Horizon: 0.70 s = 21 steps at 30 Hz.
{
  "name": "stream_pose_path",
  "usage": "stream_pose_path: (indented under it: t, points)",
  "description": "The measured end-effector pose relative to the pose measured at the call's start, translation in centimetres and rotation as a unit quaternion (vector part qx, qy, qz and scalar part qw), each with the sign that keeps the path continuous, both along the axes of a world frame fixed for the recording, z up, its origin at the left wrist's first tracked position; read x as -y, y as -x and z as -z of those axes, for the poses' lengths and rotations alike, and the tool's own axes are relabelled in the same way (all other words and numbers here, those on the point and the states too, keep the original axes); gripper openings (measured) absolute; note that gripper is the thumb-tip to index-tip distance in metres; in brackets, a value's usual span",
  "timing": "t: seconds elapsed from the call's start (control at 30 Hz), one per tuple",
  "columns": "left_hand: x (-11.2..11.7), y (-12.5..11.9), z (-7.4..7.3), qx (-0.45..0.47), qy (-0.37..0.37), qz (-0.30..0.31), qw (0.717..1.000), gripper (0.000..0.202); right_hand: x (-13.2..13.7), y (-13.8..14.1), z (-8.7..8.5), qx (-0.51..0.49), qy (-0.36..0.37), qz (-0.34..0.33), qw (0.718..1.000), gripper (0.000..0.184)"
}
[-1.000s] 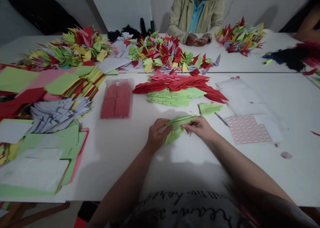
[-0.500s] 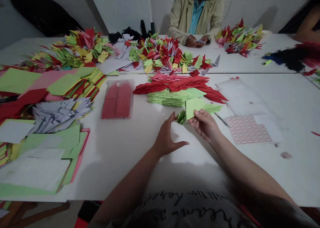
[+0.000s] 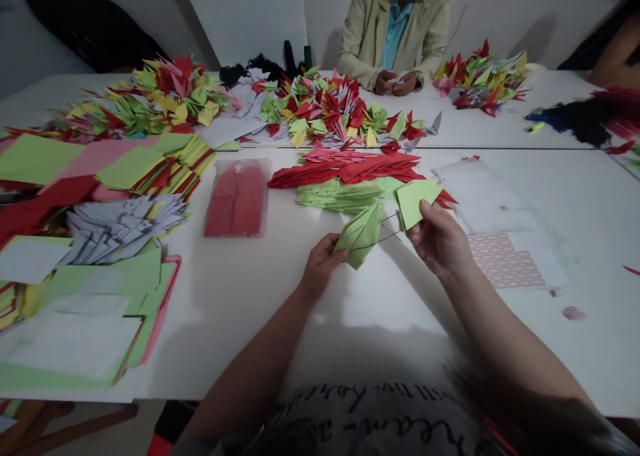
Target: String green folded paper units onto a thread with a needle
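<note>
- left hand point(image 3: 323, 264): narrow pinch on a green folded paper piece point(image 3: 361, 235), at 12 o'clock; fingertips partly hidden behind the paper
- right hand point(image 3: 440, 239): holds a light green paper square point(image 3: 413, 203) near its lower edge, thumb on top, at about 1 o'clock
- one thin dark thread point(image 3: 380, 237) crosses the gap between the two papers; its ends are hard to make out
- white table point(image 3: 250, 336) under everything
- just past the hands at 12 o'clock: one red folded stack point(image 3: 345, 167) and one green folded stack point(image 3: 335, 197), pieces overlapping, count not possible
- three mixed origami piles: point(image 3: 160, 103) at 11 o'clock, point(image 3: 330, 106) at 12, point(image 3: 480, 83) at 1
- one red packet in clear plastic point(image 3: 237, 199) at 11 o'clock
- one pink-printed label sheet point(image 3: 505, 263) at 2 o'clock
- loose coloured paper sheets point(image 3: 75, 329) at 9 o'clock, stacked, number hidden
- co-worker's hands point(image 3: 395, 81) at 12 o'clock, together around something too small to tell
- second person's arm point(image 3: 615, 63) at 2 o'clock, cut off by the frame
</note>
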<state>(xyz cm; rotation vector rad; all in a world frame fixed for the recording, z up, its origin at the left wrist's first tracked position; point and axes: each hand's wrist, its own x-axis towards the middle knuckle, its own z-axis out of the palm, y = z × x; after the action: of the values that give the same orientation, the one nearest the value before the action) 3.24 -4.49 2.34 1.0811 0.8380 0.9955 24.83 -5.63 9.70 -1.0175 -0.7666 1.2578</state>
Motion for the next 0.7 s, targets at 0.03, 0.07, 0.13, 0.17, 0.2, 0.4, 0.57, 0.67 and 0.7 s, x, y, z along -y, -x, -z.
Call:
stream_pose_path:
  t: [0.03,0.07,0.13,0.17,0.2,0.4,0.57,0.67,0.7]
  points:
    - [0.0,0.0,-0.1,0.017,0.018,-0.007,1.000,0.034,-0.1,-0.3,-0.2,0.013,-0.008,-0.002,1.000,0.035]
    - [-0.1,0.0,-0.2,0.029,0.033,-0.015,0.999,0.034,-0.2,-0.6,-0.3,0.022,-0.014,-0.006,1.000,0.036]
    - [-0.2,0.1,-0.5,0.048,0.056,-0.030,0.997,0.032,-0.2,-1.2,-0.5,0.031,-0.015,-0.018,0.999,0.040]
    - [-0.2,0.1,-0.6,0.055,0.064,-0.038,0.996,0.031,-0.2,-1.5,-0.6,0.038,-0.009,-0.026,0.999,0.042]
    - [-0.3,0.2,-0.7,0.061,0.068,-0.046,0.995,0.030,-0.1,-1.8,-0.6,0.047,0.000,-0.031,0.998,0.043]
    - [-0.5,0.6,-0.8,0.078,0.077,-0.066,0.992,0.029,0.3,-2.2,-1.2,0.091,-0.011,0.026,0.995,0.048]
    - [-0.3,0.6,-0.7,0.088,0.097,-0.042,0.990,0.030,0.4,-1.5,-1.1,0.095,-0.024,0.073,0.993,0.056]
    - [-0.2,0.7,-0.5,0.087,0.106,-0.036,0.990,0.030,0.3,-1.5,-0.8,0.102,-0.020,0.073,0.992,0.057]
    - [-0.2,0.7,-0.5,0.086,0.107,-0.037,0.990,0.030,0.3,-1.5,-0.6,0.106,-0.018,0.071,0.992,0.058]
